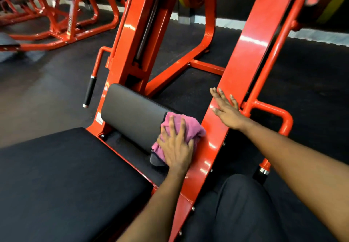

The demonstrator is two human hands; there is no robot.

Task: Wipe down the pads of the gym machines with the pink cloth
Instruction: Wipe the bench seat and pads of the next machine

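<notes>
Wiping is the step we are judging to be in hand. At the left we are seeing the seat (66,175), perhaps waiting its turn, and beyond it the pad (132,113). Our left hand (176,147) is pressing the cloth (181,126) onto the pad's right end, with the fingers spread and curling into the bunched fabric to grip it. Our right hand (228,113) is lying flat on the frame (245,62), holding nothing. Next we are probably needing a firm sweep leftward across the pad.

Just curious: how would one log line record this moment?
left hand grips pink cloth on grey pad | right hand flat on orange frame
</notes>
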